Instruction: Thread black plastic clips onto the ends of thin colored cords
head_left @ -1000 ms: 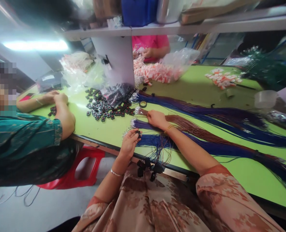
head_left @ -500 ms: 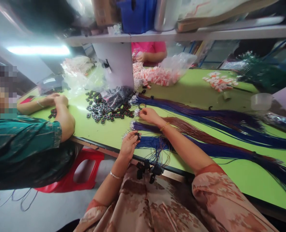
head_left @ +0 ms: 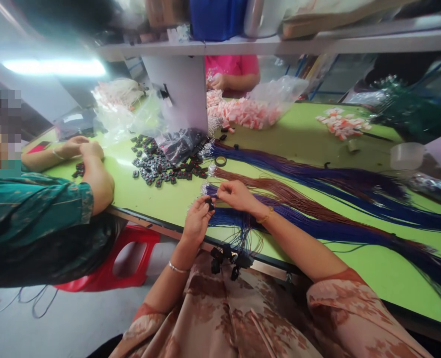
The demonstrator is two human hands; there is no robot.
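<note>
Between the fingers of my left hand (head_left: 197, 219) is a small black connector housing (head_left: 209, 203), held near the table's front edge. My right hand (head_left: 237, 195) is pinched close beside it; the fingers hide what they hold, probably too thin to make out. Beneath and behind my hands run bundles of blue wires (head_left: 302, 222) and brown wires (head_left: 280, 191), their silvery terminal ends to the left. Several black housings with wires attached (head_left: 225, 256) hang over the table edge in front of my body.
Loose black housings (head_left: 160, 166) lie in a pile left of the wires, by a tape roll (head_left: 220, 161). A co-worker's arms (head_left: 97, 174) rest at the left. Pink-and-white connectors (head_left: 248, 113) lie at the back, under a shelf (head_left: 242, 48). A red stool (head_left: 138, 258) stands below.
My right hand has come back from the brown wires' terminal ends toward my left hand, closer to the black housing. My left hand has shifted slightly up and left, still holding the housing.
</note>
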